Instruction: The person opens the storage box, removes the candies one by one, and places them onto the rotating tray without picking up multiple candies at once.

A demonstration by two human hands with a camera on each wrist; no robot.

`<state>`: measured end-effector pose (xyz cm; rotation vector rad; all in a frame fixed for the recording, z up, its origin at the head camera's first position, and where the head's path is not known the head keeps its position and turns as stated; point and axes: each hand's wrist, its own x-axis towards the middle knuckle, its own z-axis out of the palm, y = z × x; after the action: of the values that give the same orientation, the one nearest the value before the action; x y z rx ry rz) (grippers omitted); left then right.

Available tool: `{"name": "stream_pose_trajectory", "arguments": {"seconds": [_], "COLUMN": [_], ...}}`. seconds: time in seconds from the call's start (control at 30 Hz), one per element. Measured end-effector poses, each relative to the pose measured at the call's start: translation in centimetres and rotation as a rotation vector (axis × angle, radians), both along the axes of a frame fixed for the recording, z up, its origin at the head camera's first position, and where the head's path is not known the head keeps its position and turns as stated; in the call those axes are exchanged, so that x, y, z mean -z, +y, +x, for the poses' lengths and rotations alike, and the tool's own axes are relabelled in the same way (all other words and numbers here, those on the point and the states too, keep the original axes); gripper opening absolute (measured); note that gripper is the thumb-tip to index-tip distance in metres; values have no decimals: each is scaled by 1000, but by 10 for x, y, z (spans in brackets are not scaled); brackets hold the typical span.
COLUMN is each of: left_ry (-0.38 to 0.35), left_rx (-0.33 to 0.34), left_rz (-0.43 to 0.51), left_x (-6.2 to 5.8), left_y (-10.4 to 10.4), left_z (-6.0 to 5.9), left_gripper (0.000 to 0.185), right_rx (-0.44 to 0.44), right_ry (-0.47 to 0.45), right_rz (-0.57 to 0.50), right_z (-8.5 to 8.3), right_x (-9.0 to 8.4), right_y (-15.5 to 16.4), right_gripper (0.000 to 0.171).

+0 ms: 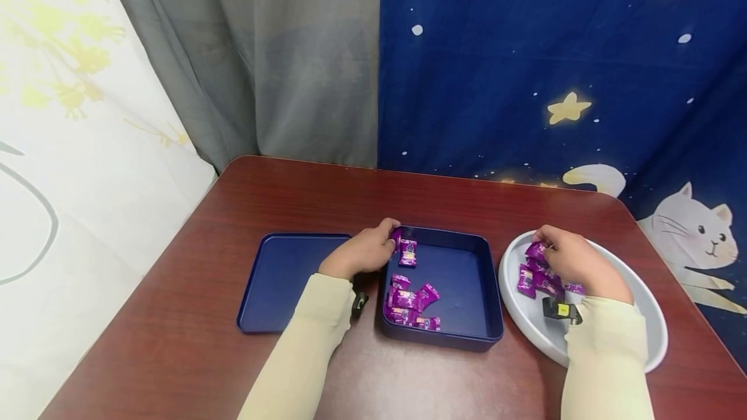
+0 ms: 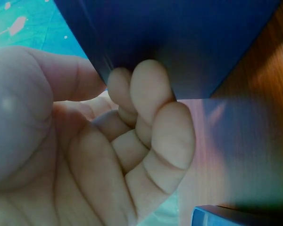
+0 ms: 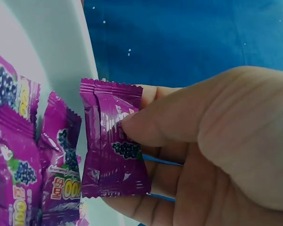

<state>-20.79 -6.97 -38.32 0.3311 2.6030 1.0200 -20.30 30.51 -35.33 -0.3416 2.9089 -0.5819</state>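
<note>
My right hand (image 1: pixel 574 261) is over the white plate and pinches a purple wrapped candy (image 3: pixel 114 141) between thumb and fingers, as the right wrist view shows. Other grape-printed candies (image 3: pixel 59 162) lie on the plate (image 1: pixel 656 323) beside it. At the far left corner of a blue box (image 1: pixel 461 277), my left hand (image 1: pixel 364 248) grips the wall, fingertips against its outside in the left wrist view. Inside the box, several purple candies (image 1: pixel 403 300) are heaped at the near left. Another candy (image 1: pixel 408 253) lies at the far left, with one more (image 1: pixel 396 238) by my left fingertips.
A flat blue lid (image 1: pixel 286 284) lies left of the box, partly behind my left arm. All of it rests on a reddish-brown table (image 1: pixel 233 368). A grey curtain (image 1: pixel 315 83) and a blue starry curtain (image 1: pixel 496 83) hang behind the far edge.
</note>
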Motion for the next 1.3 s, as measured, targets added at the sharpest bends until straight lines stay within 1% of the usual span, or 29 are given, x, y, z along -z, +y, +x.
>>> {"name": "stream_pose_trajectory", "arguments": {"seconds": [0.13, 0.37, 0.6, 0.7, 1.03, 1.3], "left_ry": [-4, -5, -15, -15, -3, -16], "left_rx": [1, 5, 2, 3, 12, -3], "left_rz": [2, -2, 6, 9, -3, 0], "left_x": [0, -2, -2, -3, -3, -3], "left_y": [-1, -1, -1, -1, 0, 0], "left_z": [1, 2, 2, 2, 2, 3], "left_gripper": [45, 45, 46, 46, 45, 46], "right_rx": [-6, 13, 46, 59, 44, 38], "right_ry": [-8, -52, -140, -164, -168, -139], "right_rz": [18, 23, -4, -16, 0, 25], "right_z": [-1, -2, 0, 0, -1, 2], "right_x": [3, 7, 8, 8, 8, 2], "right_y": [2, 6, 8, 8, 9, 12], "right_gripper": [27, 33, 32, 31, 34, 34]}}
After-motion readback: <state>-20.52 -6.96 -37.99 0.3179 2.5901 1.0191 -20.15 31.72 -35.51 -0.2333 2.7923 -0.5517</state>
